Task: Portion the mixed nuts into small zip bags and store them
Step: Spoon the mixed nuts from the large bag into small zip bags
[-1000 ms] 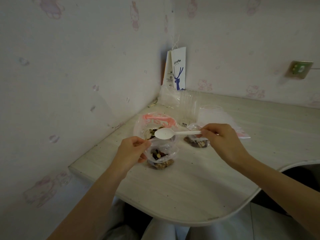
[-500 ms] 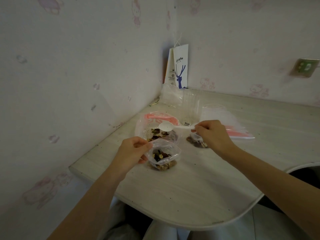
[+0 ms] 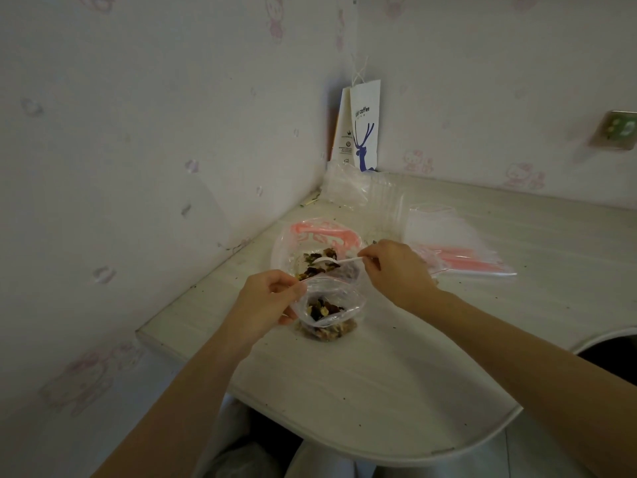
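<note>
Head view | left hand [image 3: 265, 298] pinches rim of small zip bag [image 3: 332, 301], holding its mouth open | right hand [image 3: 396, 270] pinches white spoon [image 3: 331, 260] by its handle, bowl down among nuts [image 3: 312, 270] in large open bag [image 3: 312, 231] just behind | small zip bag clear, part-filled with dark and tan nuts, standing on surface [image 3: 379, 374] | spoon's load blurred, cannot tell

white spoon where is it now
Head view, centre: the white spoon is pinched in the right hand, bowl in the big nut bag behind the small zip bag.
</note>
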